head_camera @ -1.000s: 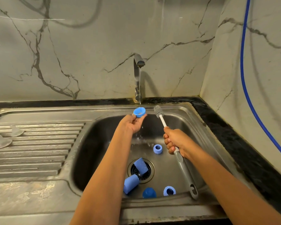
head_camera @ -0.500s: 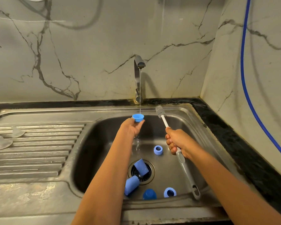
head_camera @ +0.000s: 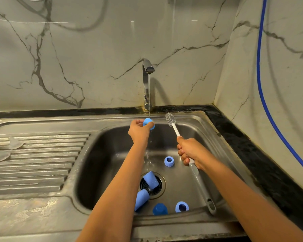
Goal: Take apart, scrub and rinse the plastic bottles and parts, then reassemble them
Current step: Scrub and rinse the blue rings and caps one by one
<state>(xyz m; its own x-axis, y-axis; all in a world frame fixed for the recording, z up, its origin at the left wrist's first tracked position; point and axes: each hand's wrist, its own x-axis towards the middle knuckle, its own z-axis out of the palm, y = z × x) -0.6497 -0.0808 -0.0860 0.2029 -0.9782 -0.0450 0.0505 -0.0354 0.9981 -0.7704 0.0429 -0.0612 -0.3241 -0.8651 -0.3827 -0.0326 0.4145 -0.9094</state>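
Left hand half hides the blue cap — right hand grips brush.

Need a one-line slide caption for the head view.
Left hand rinses a small blue plastic cap under the running steel tap; right hand grips a grey bottle brush.

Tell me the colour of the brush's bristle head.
Grey. The bristle head shows best in the head view, above the right hand.
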